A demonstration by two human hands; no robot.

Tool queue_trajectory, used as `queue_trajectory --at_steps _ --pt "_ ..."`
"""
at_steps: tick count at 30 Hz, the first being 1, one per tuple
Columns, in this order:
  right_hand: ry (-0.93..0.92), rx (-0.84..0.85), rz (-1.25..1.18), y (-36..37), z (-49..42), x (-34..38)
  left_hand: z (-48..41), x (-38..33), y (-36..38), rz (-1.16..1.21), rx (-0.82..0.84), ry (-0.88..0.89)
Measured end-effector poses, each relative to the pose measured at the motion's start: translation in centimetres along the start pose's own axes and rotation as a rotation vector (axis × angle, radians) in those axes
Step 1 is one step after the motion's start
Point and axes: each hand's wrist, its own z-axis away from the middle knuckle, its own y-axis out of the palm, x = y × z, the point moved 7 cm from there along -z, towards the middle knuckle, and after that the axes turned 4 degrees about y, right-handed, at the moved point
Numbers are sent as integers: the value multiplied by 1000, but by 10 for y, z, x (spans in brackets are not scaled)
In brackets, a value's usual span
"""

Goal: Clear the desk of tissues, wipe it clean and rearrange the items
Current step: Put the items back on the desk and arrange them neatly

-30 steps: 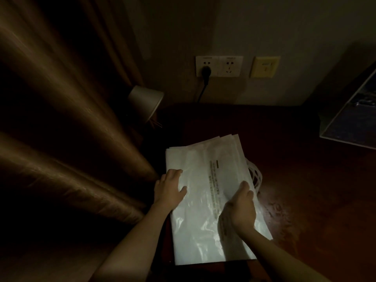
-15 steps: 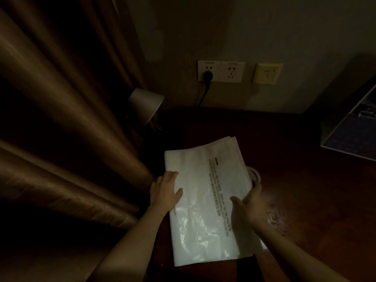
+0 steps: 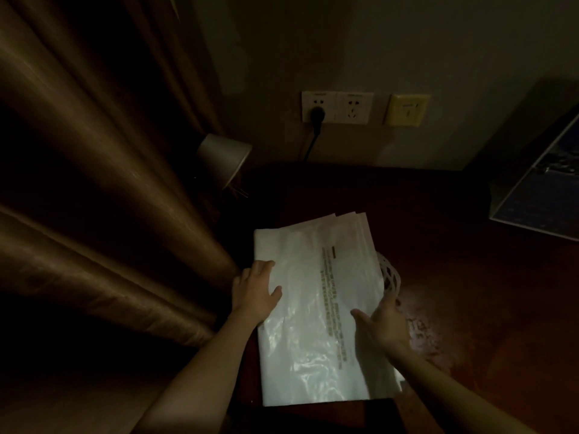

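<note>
- The stack of white plastic bags (image 3: 313,292) is used as the reference point here. It's laid flat on the desk (image 3: 470,308), printed side up, with its long side running away from the person.
- The left hand (image 3: 255,289) is laid flat on the stack's left edge, with the fingers straight and nothing gripped. The slippery sheets are probably being pinned so they don't slide.
- The right hand (image 3: 383,321) is set against the stack's right edge, thumb splayed over the top and fingers stretched along the side. It reads as open and pushing, and no real grasp can be made out, though the fingertips are lost in the dark.
- The far ends of the sheets are fanned out unevenly, so it looks like the stack is being squared up. That would be the rearranging part of the job.
- A white mesh thing (image 3: 391,277) pokes out at the stack's right edge. Whether it's tucked under can't be told.
- Beyond the stack a wall socket (image 3: 336,108) is seen with a black plug in it. A lamp shade (image 3: 224,155) sits beyond and to the left, and a curtain (image 3: 94,183) hangs left of the stack.
- No tissues can be picked out anywhere. A smeary patch shows on the desk just right of the stack, so the wiping probably isn't finished.
</note>
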Motion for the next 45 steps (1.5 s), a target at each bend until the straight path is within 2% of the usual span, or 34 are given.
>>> queue_trajectory --at_steps 10,23,28,32,37,41,45 --pt "-7 38 -15 2 -7 4 3 1 0 1 -4 16" --pt "178 25 -192 27 26 -34 4 3 -5 -4 -13 29" --pt "78 -61 -72 19 33 -28 4 -2 -4 -8 -10 41" --pt "-43 -208 89 -8 19 -16 3 -7 -4 4 -8 53" --pt "-80 -246 311 -26 9 -6 4 -20 -5 -37 -6 77" --pt "-196 -278 465 -35 8 6 9 -25 -10 -59 -23 77" --pt "-352 -186 484 -43 -1 15 17 -30 -21 -79 -35 57"
